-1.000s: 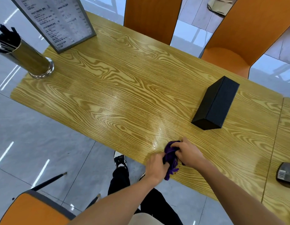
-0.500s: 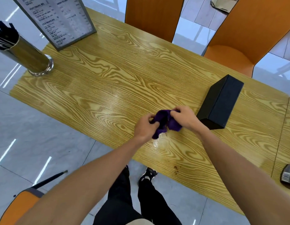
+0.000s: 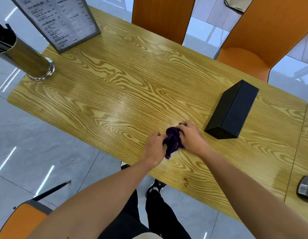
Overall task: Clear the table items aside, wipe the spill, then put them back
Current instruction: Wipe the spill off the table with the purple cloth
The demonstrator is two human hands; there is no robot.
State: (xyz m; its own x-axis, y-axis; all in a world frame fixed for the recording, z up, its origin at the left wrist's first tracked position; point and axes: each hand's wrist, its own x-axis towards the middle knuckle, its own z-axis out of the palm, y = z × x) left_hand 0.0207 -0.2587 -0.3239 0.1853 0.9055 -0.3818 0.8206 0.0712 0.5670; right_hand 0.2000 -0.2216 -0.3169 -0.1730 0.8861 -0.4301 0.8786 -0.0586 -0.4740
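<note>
A crumpled purple cloth (image 3: 173, 141) is held over the near part of the wooden table (image 3: 132, 87). My left hand (image 3: 155, 147) grips its left side and my right hand (image 3: 191, 135) grips its right side. A black rectangular box (image 3: 233, 111) lies just right of my right hand. At the far left stand a metal cylinder holder (image 3: 27, 57) with black sticks in it and a framed menu stand (image 3: 61, 19). Small brown spots (image 3: 186, 181) mark the table near its front edge.
Two orange chairs (image 3: 163, 16) (image 3: 263, 33) stand behind the table. Another orange chair (image 3: 22, 219) is at the lower left. A dark object with a barcode label (image 3: 306, 189) lies on the adjoining table at the right edge. My legs and shoes are under the table's front edge.
Both hands carried the purple cloth from the table's front edge up over the tabletop near the black box, and they still hold it bunched between them.
</note>
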